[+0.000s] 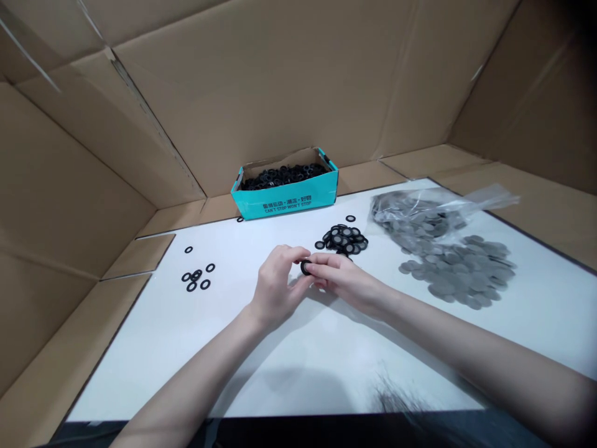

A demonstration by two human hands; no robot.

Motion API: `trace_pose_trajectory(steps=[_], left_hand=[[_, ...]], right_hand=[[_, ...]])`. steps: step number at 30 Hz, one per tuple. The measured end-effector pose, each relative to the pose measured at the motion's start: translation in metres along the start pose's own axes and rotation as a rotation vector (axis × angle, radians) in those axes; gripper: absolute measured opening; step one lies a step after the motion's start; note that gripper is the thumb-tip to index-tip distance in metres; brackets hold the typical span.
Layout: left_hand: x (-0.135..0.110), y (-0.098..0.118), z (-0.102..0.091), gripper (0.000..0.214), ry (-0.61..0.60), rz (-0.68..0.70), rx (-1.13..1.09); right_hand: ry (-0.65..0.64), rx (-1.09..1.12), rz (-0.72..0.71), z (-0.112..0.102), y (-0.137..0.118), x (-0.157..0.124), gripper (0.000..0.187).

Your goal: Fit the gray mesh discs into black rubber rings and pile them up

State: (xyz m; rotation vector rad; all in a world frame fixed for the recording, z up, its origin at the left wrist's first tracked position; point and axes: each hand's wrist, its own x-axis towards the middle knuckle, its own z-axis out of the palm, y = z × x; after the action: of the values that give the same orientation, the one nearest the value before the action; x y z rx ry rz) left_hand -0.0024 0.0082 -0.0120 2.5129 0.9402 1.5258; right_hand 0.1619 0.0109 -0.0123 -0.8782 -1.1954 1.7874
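Over the middle of the white board, my left hand (280, 283) and my right hand (342, 280) meet around one black ring (305, 267). Both hands pinch it between thumb and fingers, the ring tilted on edge. Whether a grey disc sits inside it is hidden by the fingertips. Just beyond my right hand lies a heap of black rings with grey discs in them (347, 239). To the right spreads a pile of loose grey mesh-like discs (466, 270). Several bare black rings (205, 284) lie scattered at the left.
A turquoise box (289, 200) full of black rings stands at the back. A clear plastic bag (420, 214) holding grey discs lies at the back right, against the loose pile. Cardboard walls (280, 81) enclose the white board (186, 348) at the back and sides.
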Motion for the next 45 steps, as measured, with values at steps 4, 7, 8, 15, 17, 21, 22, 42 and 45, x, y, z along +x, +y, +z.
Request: trace_pose_trajectory(steps=[4,7,8,15,17,21,22,42,45], left_hand=[[0.001,0.001,-0.002,0.027,-0.012,-0.007,-0.026],[0.005,0.0,-0.006,0.037,-0.06,-0.072,-0.112],[0.007,-0.001,-0.008,0.036,-0.076,-0.112,-0.153],[0.01,-0.004,-0.012,0.018,-0.198,-0.23,-0.334],[0.009,-0.004,-0.012,0.017,-0.221,-0.241,-0.329],[0.008,-0.006,-0.012,0.017,-0.231,-0.253,-0.342],[0.008,-0.007,-0.011,0.017,-0.226,-0.245,-0.34],[0.006,-0.011,-0.01,0.038,-0.195,0.066,-0.171],[0.008,-0.011,-0.012,0.041,-0.237,0.046,-0.187]], right_hand=[[-0.003,-0.073,-0.041,-0.001,-0.007,-0.001,0.036],[0.072,-0.262,-0.128,-0.003,-0.01,0.0,0.029],[0.102,-0.333,-0.178,-0.004,-0.01,0.0,0.026],[0.11,-0.659,-0.412,-0.006,-0.002,0.001,0.015],[0.086,-0.672,-0.419,-0.007,-0.001,0.001,0.014],[0.063,-0.665,-0.414,-0.008,-0.003,0.002,0.013],[0.071,-0.635,-0.389,-0.008,-0.003,0.003,0.014],[-0.019,-0.3,-0.041,-0.006,-0.011,0.002,0.032],[-0.001,-0.282,-0.029,-0.006,-0.013,0.001,0.032]])
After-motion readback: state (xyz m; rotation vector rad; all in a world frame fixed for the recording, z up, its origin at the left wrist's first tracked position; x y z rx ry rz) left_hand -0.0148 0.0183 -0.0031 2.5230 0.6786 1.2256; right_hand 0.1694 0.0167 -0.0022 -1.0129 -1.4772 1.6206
